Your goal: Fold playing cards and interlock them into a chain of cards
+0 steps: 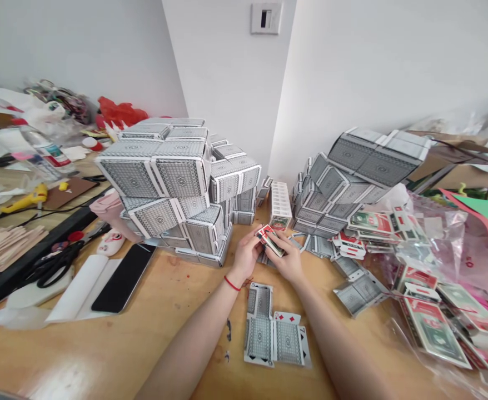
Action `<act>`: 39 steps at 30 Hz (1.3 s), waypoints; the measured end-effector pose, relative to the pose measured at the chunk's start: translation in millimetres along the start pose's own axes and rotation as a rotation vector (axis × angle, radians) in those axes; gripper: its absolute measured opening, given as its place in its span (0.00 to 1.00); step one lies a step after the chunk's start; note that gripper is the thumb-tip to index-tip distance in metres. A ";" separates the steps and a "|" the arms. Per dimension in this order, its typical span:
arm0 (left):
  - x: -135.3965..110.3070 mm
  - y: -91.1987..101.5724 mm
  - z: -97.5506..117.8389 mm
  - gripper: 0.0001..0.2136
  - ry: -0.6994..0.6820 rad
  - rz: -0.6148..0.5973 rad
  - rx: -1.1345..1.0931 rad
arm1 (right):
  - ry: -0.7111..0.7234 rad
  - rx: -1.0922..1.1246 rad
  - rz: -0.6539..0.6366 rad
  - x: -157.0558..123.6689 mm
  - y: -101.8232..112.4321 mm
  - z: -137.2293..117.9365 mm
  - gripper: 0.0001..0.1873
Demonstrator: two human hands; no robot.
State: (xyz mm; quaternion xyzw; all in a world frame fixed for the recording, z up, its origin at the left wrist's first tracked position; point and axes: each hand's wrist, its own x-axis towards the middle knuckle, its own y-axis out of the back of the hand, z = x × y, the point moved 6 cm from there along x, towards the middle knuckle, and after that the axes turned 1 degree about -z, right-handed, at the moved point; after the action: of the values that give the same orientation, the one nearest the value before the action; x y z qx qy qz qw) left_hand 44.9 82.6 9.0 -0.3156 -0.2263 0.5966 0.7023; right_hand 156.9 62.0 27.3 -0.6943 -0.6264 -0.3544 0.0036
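Observation:
Between my two hands is a small red, white and green playing card box [272, 240], held above the table. My left hand [247, 251], with a red cord at the wrist, grips its left end. The fingers of my right hand [286, 254] close over its right side. Whether the box is sealed or opened I cannot make out. Below my hands, several playing cards [260, 339] lie joined or overlapping on the table, mostly backs up. Just beyond my hands stands a long row of packed cards or boxes [280, 203].
Blocks folded from cards rise in a stack at left [177, 178] and another at right [352, 172]. A phone [123, 278], black scissors [58, 264] and a yellow glue gun [31, 198] lie left. More card boxes [431, 328] sit in plastic wrap at right.

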 end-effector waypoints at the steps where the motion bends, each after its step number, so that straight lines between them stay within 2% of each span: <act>1: 0.2 -0.2 -0.2 0.17 0.006 -0.003 0.003 | -0.001 0.006 -0.005 -0.2 -0.4 0.2 0.21; 6: 0.4 -2.7 0.6 0.17 0.000 -0.046 -0.013 | -0.013 0.009 -0.003 -0.2 -0.7 2.3 0.21; 12: 0.7 -3.3 1.1 0.16 0.000 -0.034 0.002 | 0.019 -0.022 0.005 0.0 -0.6 2.8 0.21; 20: 3.6 3.9 -1.8 0.14 0.013 0.030 -0.012 | 0.147 -0.304 0.110 -3.1 -0.9 -5.6 0.19; 24: 3.7 6.6 -1.8 0.14 0.002 0.090 -0.063 | 0.228 -0.390 0.111 -4.0 -3.3 -14.4 0.20; 27: 1.3 8.3 -1.2 0.14 -0.001 0.135 -0.088 | 0.230 -0.372 0.116 -4.1 -1.7 -16.7 0.20; 34: -3.8 3.8 -1.3 0.17 0.040 0.066 -0.118 | 0.121 -0.236 0.098 -1.9 3.8 -6.2 0.20; 39: -1.9 1.9 -0.8 0.16 0.019 0.047 -0.086 | 0.120 -0.232 0.082 -1.3 3.5 -6.5 0.20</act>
State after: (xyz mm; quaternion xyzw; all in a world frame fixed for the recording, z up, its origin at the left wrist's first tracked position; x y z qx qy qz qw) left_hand 43.7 80.8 7.2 -0.3564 -0.2379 0.5994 0.6761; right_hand 156.8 57.2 33.1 -0.6926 -0.5509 -0.4651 -0.0248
